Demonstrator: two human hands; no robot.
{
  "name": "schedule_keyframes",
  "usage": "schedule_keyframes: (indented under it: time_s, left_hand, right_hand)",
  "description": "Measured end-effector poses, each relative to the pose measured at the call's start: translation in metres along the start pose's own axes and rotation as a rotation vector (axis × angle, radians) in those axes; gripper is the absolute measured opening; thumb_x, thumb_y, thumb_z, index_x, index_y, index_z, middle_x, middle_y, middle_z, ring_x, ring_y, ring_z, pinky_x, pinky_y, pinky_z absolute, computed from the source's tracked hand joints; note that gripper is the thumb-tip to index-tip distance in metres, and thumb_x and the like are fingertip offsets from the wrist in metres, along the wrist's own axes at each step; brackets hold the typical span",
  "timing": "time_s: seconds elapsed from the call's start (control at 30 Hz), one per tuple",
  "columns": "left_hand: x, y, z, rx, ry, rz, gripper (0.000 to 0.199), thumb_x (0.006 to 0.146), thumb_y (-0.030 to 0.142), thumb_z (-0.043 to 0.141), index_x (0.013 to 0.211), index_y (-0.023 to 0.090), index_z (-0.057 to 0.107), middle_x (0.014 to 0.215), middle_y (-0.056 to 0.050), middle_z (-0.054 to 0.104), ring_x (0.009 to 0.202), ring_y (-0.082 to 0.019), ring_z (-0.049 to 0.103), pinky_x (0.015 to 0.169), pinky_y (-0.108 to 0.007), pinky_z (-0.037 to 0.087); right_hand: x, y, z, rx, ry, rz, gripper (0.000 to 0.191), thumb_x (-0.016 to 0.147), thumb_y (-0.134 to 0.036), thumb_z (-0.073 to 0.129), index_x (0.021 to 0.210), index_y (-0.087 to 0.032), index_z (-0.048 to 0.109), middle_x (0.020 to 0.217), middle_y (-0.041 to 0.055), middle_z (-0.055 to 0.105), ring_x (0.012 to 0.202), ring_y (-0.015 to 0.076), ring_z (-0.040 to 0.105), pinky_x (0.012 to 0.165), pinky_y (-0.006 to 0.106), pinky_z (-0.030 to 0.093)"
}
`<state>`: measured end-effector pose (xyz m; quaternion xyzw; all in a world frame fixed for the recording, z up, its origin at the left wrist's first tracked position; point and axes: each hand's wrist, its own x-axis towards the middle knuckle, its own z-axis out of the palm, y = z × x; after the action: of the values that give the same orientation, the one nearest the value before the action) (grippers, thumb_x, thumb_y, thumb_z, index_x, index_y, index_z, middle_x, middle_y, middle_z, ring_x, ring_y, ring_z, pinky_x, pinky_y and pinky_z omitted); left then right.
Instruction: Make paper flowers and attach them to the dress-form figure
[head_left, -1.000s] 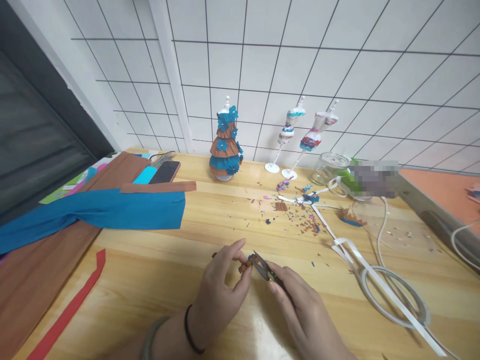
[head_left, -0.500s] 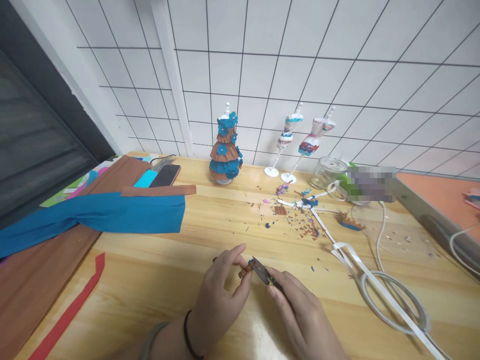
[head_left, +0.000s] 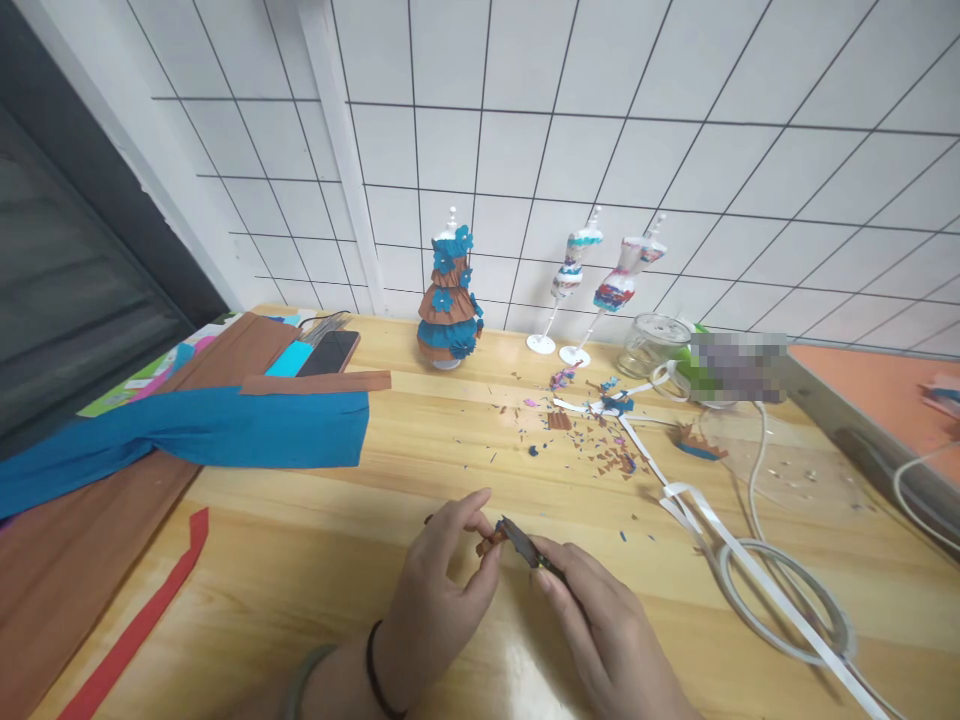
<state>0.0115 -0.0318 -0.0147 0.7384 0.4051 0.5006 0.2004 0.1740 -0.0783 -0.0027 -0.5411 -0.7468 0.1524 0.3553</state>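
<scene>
My left hand [head_left: 446, 565] pinches a small rolled piece of brown and blue crepe paper [head_left: 491, 541] between thumb and fingers. In my right hand [head_left: 600, 615] is a pair of small dark scissors [head_left: 523, 545], gripped near the handles. Their blades point up and left and meet the piece's right end. My right fingers hide most of the handles. Behind the hands stands a miniature dress form [head_left: 450, 295] in tiered brown and blue crepe paper with blue flowers.
Brown and blue crepe sheets [head_left: 300, 430], a red strip [head_left: 146, 630] and a phone [head_left: 330, 353] lie left. Paper scraps [head_left: 615, 455] cover the table's middle right. Two bare dress forms [head_left: 574, 265], a glass jar [head_left: 652, 340], white ribbon [head_left: 780, 580] and a cable stand or lie right.
The scissor blades have shifted slightly at the paper piece's end. Both hands stay almost where they were, and the whole view has moved a little.
</scene>
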Motion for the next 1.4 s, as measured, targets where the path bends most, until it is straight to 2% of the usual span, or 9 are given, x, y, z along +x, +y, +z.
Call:
schedule_keyframes:
  time_s: [0.23, 0.37, 0.53, 0.83, 0.93, 1.03, 1.1, 1.23, 1.4]
  left_hand:
    - [-0.001, -0.001, 0.001, -0.075, -0.017, -0.091, 0.046, 0.073, 0.004, 0.051, 0.115, 0.021, 0.044, 0.077, 0.001, 0.06, 0.074, -0.012, 0.06, 0.077, -0.029, 0.05]
    - [-0.001, -0.007, 0.007, -0.352, -0.034, -0.356, 0.043, 0.072, 0.011, 0.055, 0.113, 0.02, 0.046, 0.076, 0.001, 0.057, 0.073, -0.012, 0.06, 0.077, -0.031, 0.051]
    - [0.006, -0.012, 0.01, -0.735, -0.079, -0.717, 0.052, 0.065, 0.02, 0.065, 0.112, 0.015, 0.044, 0.07, 0.0, 0.059, 0.064, -0.013, 0.061, 0.066, -0.03, 0.051]
    - [0.015, -0.004, 0.003, -1.011, -0.09, -0.96, 0.062, 0.061, 0.021, 0.074, 0.112, 0.011, 0.042, 0.073, -0.003, 0.062, 0.063, -0.012, 0.058, 0.063, -0.026, 0.044]
    - [0.015, -0.004, 0.002, -1.044, -0.097, -0.982, 0.062, 0.061, 0.021, 0.075, 0.112, 0.012, 0.042, 0.073, -0.001, 0.061, 0.062, -0.011, 0.057, 0.063, -0.026, 0.043]
    - [0.015, -0.004, 0.002, -1.033, -0.134, -0.971, 0.061, 0.059, 0.02, 0.075, 0.11, 0.012, 0.043, 0.072, 0.0, 0.059, 0.065, -0.012, 0.057, 0.064, -0.027, 0.043]
    - [0.014, -0.004, 0.003, -1.004, -0.185, -0.939, 0.059, 0.059, 0.019, 0.074, 0.109, 0.012, 0.044, 0.073, -0.001, 0.059, 0.066, -0.012, 0.057, 0.066, -0.027, 0.043]
    - [0.009, -0.003, 0.006, -0.908, -0.301, -0.856, 0.055, 0.059, 0.015, 0.071, 0.108, 0.014, 0.046, 0.074, 0.0, 0.058, 0.067, -0.012, 0.055, 0.065, -0.026, 0.041]
    - [0.005, 0.002, 0.005, -0.81, -0.347, -0.767, 0.05, 0.061, 0.008, 0.063, 0.108, 0.014, 0.047, 0.076, 0.0, 0.054, 0.07, -0.011, 0.053, 0.068, -0.025, 0.04]
  right_hand:
    - [0.002, 0.005, -0.003, -0.031, 0.026, 0.1, 0.027, 0.09, -0.026, 0.04, 0.11, -0.017, 0.055, 0.102, 0.0099, 0.067, 0.093, 0.0189, 0.064, 0.077, 0.028, 0.054]
    - [0.009, 0.019, -0.012, -0.199, 0.034, 0.297, 0.036, 0.09, -0.037, 0.038, 0.114, -0.014, 0.054, 0.11, 0.0133, 0.065, 0.101, 0.0237, 0.061, 0.083, 0.037, 0.051]
    - [0.016, 0.036, -0.021, -0.456, -0.062, 0.439, 0.041, 0.09, -0.037, 0.035, 0.117, -0.012, 0.05, 0.109, 0.0159, 0.064, 0.095, 0.0282, 0.063, 0.073, 0.041, 0.053]
    - [0.01, 0.059, -0.018, -0.669, -0.135, 0.395, 0.034, 0.088, -0.026, 0.035, 0.114, -0.013, 0.053, 0.098, 0.0139, 0.063, 0.081, 0.0273, 0.064, 0.059, 0.035, 0.051]
    - [0.009, 0.064, -0.017, -0.657, -0.072, 0.303, 0.034, 0.086, -0.028, 0.04, 0.11, -0.011, 0.057, 0.096, 0.0159, 0.062, 0.086, 0.0309, 0.061, 0.068, 0.042, 0.05]
    - [0.01, 0.055, -0.016, -0.486, 0.054, 0.201, 0.035, 0.084, -0.033, 0.045, 0.111, -0.012, 0.057, 0.106, 0.0165, 0.06, 0.099, 0.0327, 0.054, 0.085, 0.049, 0.043]
    - [0.009, 0.041, -0.013, -0.215, 0.092, 0.214, 0.036, 0.084, -0.035, 0.047, 0.114, -0.016, 0.054, 0.111, 0.0137, 0.059, 0.104, 0.0286, 0.053, 0.09, 0.045, 0.041]
    - [0.005, 0.013, 0.0, 0.371, 0.005, 0.388, 0.038, 0.082, -0.036, 0.053, 0.116, -0.021, 0.051, 0.106, 0.0095, 0.063, 0.097, 0.0214, 0.06, 0.085, 0.035, 0.048]
    - [0.002, 0.007, 0.013, 0.613, -0.007, 0.476, 0.035, 0.077, -0.033, 0.06, 0.109, -0.02, 0.057, 0.091, 0.0069, 0.066, 0.088, 0.0185, 0.062, 0.08, 0.029, 0.05]
